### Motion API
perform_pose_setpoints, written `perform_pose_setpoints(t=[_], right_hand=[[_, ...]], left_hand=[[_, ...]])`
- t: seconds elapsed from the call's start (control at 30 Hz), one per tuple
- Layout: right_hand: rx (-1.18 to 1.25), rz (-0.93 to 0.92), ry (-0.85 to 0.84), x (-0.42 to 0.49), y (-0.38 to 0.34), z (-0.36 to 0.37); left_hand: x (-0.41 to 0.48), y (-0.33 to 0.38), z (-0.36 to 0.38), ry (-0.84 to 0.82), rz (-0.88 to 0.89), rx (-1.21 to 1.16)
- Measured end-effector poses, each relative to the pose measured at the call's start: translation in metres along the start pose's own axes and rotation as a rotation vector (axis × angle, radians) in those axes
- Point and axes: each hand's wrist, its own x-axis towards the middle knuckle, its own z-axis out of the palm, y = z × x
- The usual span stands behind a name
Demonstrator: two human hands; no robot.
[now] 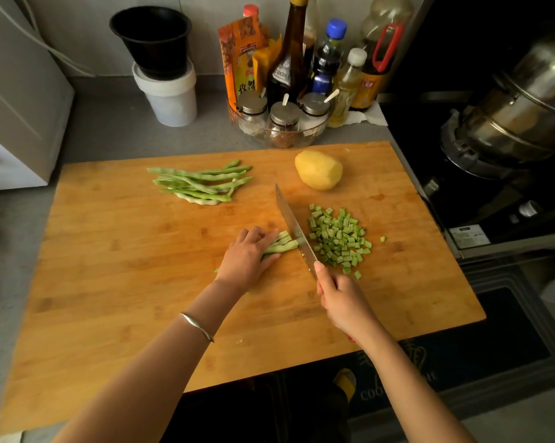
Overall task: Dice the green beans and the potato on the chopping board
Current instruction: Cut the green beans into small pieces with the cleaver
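The wooden chopping board is showing a smooth, matt grain while the metal blade of the knife, the bracelet and the steel pot are gleaming.

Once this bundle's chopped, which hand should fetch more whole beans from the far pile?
Left, most likely. The left hand only holds the bean bundle and lies nearer the whole beans; the right hand grips the knife.
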Motion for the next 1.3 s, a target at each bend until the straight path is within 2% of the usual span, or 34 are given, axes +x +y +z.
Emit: perform_pose_setpoints(t=[0.13, 0.33, 0.57, 0.8, 1.3], right_hand=[[-0.039, -0.014, -0.008, -0.002, -0.003, 0.005], [0.017, 0.003, -0.004, -0.001, 0.0, 0.005], [0.045, 0.0, 0.056, 0.0, 0.0, -0.001], [0.082, -0.001, 0.08, 0.001, 0.002, 0.005], [0.099, -0.005, 0.117, -0.003, 0.002, 0.0]], left_hand=[[0.0, 0.002, 0.003, 0.016, 0.005, 0.054], [-0.005, 0.002, 0.01, 0.155, 0.041, -0.106], [0.012, 0.006, 0.008, 0.095, 0.094, -0.184], [0.001, 0.006, 0.014, 0.304, 0.06, -0.284], [0.001, 0.011, 0.012, 0.314, 0.046, -0.308]])
